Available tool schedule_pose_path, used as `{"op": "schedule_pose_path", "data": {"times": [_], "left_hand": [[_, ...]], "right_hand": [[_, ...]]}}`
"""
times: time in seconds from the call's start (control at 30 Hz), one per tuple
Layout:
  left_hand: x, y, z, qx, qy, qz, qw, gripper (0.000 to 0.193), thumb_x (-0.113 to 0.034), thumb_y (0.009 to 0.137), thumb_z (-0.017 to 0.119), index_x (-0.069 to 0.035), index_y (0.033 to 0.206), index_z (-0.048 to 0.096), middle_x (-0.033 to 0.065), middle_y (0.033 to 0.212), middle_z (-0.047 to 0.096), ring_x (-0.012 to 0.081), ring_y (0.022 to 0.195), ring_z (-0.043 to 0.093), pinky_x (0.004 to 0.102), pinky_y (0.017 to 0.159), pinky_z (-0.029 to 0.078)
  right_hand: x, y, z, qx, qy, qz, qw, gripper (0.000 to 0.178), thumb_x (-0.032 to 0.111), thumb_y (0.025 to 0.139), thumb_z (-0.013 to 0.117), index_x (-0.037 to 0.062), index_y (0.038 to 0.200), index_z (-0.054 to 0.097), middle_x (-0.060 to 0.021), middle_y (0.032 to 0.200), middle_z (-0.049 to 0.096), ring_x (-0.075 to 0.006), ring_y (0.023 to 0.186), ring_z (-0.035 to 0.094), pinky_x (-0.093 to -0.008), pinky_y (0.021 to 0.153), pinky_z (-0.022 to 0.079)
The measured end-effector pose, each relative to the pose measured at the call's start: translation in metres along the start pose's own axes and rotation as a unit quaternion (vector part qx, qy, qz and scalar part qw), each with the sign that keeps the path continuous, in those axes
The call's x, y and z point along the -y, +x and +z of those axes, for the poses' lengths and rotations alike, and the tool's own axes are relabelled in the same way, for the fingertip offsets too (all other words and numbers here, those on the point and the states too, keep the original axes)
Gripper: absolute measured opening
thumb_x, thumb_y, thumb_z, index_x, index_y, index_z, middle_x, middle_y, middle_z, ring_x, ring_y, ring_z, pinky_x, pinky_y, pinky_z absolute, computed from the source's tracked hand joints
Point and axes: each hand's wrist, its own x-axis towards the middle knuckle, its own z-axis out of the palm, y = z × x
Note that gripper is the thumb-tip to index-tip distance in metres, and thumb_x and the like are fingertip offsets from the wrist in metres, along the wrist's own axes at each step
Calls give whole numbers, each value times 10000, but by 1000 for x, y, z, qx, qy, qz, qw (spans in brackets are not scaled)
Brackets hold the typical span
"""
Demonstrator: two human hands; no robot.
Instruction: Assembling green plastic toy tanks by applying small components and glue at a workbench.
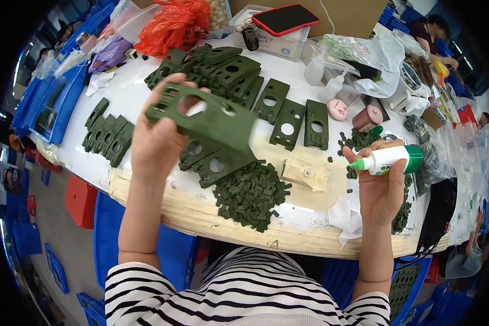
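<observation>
A green plastic plate, judged light and stiff, is being gripped at its edge by the left hand, above the heap of small green pieces; a glue bottle is being clasped by the right hand, right of that heap.

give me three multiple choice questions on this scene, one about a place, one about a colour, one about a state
1. Where does the pile of small green pieces lie?
A. on the table near its front edge
B. in a blue bin
C. on the phone

2. What colour is the phone's case?
A. green
B. red
C. white

3. What is the right hand doing?
A. resting flat on the table
B. holding a small white bottle with a green tip
C. hanging empty

Answers: 1 A, the pile sits on the table just behind its wooden rim. 2 B, a red rim frames the dark screen. 3 B, its fingers wrap the bottle, while the left hand holds up a green panel.
</observation>
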Motion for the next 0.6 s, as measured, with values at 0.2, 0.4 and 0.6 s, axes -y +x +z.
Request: {"op": "schedule_pose_path", "data": {"times": [0.2, 0.4, 0.6], "left_hand": [[-7, -4, -72, -174, 319, 5, 932, 488, -67, 854, 671, 10, 1277, 442, 70, 1071, 575, 122, 989, 565, 238, 849, 446], [1, -4, -81, -118, 526, -50, 841, 572, -152, 805, 738, -12, 1277, 446, 64, 1017, 551, 130, 924, 552, 260, 788, 457], [-4, -2, -87, -9, 591, -134, 796, 526, -293, 853, 683, -12, 1252, 485, 122, 936, 623, 198, 877, 596, 321, 794, 468]], "right_hand": [[3, -4, 8, 30, -7, -3, 1000, 335, 346, 953, 527, 65, 1118, 447, -84, 1015, 526, -186, 944, 608, -567, 958, 456], [-1, -4, 5, 18, 4, -16, 1000, 315, 326, 960, 516, 48, 1099, 458, -90, 1018, 537, -190, 950, 610, -566, 937, 471], [3, -4, 7, 36, -8, -20, 999, 308, 306, 961, 510, 33, 1097, 468, -104, 989, 554, -194, 952, 611, -551, 925, 485]]}}
